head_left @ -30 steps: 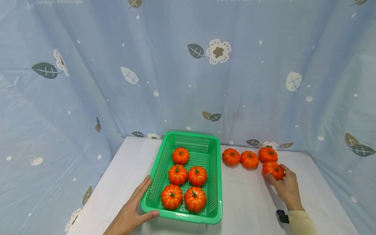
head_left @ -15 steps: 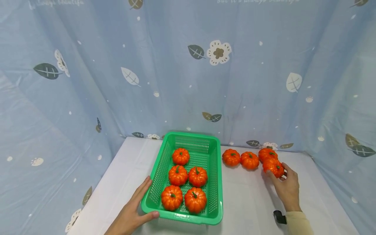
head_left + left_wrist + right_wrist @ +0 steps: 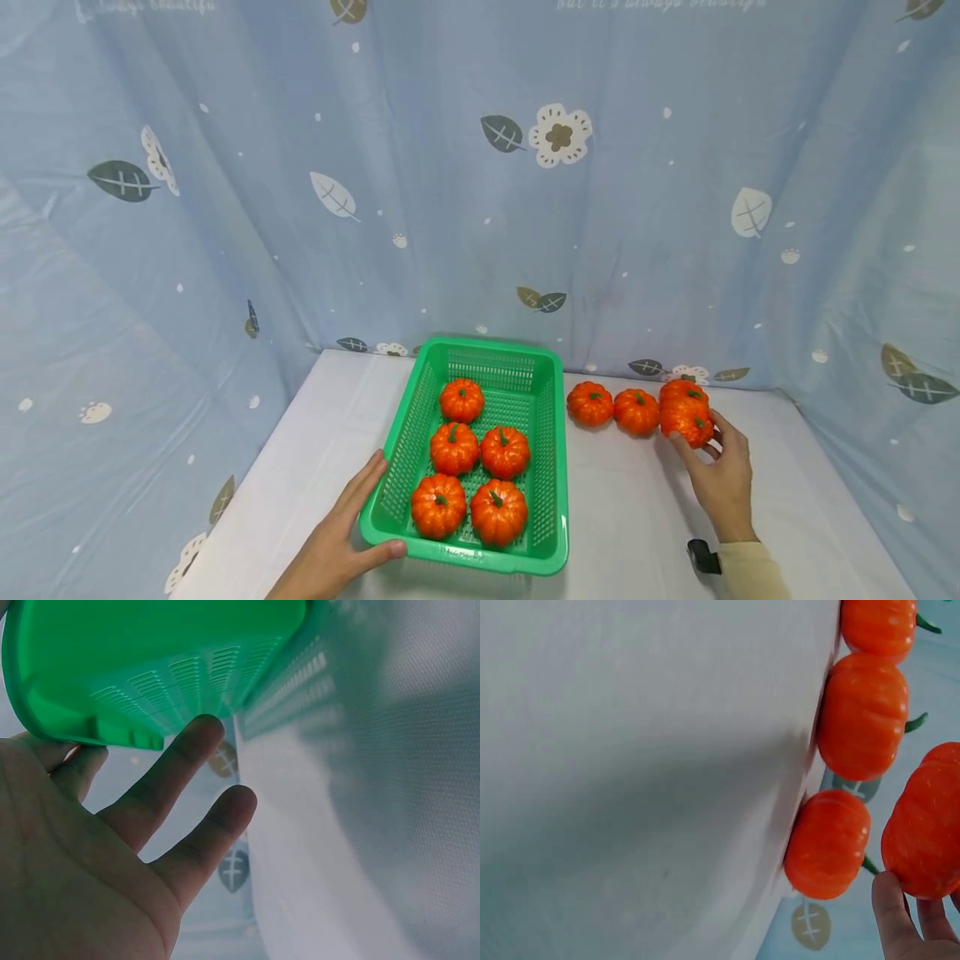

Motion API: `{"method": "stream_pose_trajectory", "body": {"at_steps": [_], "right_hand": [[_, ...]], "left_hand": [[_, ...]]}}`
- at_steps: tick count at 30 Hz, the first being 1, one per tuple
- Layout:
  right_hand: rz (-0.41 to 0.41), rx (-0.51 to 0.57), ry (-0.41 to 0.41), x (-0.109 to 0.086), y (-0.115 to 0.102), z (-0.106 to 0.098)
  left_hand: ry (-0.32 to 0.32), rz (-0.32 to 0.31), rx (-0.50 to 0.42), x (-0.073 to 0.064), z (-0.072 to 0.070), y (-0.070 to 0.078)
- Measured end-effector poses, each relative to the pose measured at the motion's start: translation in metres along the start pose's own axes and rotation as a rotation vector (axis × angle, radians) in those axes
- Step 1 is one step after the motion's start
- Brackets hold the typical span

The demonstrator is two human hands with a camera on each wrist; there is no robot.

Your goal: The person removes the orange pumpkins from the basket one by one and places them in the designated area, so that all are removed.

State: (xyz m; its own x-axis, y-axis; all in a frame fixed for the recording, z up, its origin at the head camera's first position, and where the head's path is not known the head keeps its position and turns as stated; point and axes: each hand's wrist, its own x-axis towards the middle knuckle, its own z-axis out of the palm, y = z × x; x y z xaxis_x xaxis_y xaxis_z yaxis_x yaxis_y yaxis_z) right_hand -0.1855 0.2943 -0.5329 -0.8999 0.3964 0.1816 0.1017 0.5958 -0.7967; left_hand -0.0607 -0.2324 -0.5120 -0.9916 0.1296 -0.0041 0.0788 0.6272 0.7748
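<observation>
My right hand (image 3: 723, 479) grips a small orange pumpkin (image 3: 684, 423) by its near and right sides. In the right wrist view this pumpkin (image 3: 928, 825) hangs above the table, apart from the others. Behind it in the head view is another pumpkin (image 3: 682, 390), partly covered. Two more, a left one (image 3: 589, 404) and a middle one (image 3: 637, 412), sit in the same row. My left hand (image 3: 337, 533) rests on the green basket (image 3: 480, 560) at its near left corner, thumb on the front rim, fingers fairly straight along the side. Several pumpkins (image 3: 499, 512) lie inside the basket.
A white cloth (image 3: 615, 517) covers the table. Close behind the basket and the row hangs a blue patterned curtain (image 3: 450, 208), which also runs down both sides. A black device (image 3: 703, 557) is at my right wrist.
My right hand has carried its pumpkin slightly left and back, so it now overlaps the rear pumpkin in the head view. The left hand and the basket have stayed put.
</observation>
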Motion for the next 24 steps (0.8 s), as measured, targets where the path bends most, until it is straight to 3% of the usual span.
{"method": "stream_pose_trajectory", "body": {"at_steps": [14,24], "right_hand": [[-0.159,0.095,-0.030,-0.010,-0.019,0.011],[-0.269,0.217,-0.106,-0.022,-0.047,0.037]], "left_hand": [[0.005,0.000,0.001,0.000,0.001,-0.001],[0.011,0.015,0.013,-0.001,-0.001,-0.001]]}}
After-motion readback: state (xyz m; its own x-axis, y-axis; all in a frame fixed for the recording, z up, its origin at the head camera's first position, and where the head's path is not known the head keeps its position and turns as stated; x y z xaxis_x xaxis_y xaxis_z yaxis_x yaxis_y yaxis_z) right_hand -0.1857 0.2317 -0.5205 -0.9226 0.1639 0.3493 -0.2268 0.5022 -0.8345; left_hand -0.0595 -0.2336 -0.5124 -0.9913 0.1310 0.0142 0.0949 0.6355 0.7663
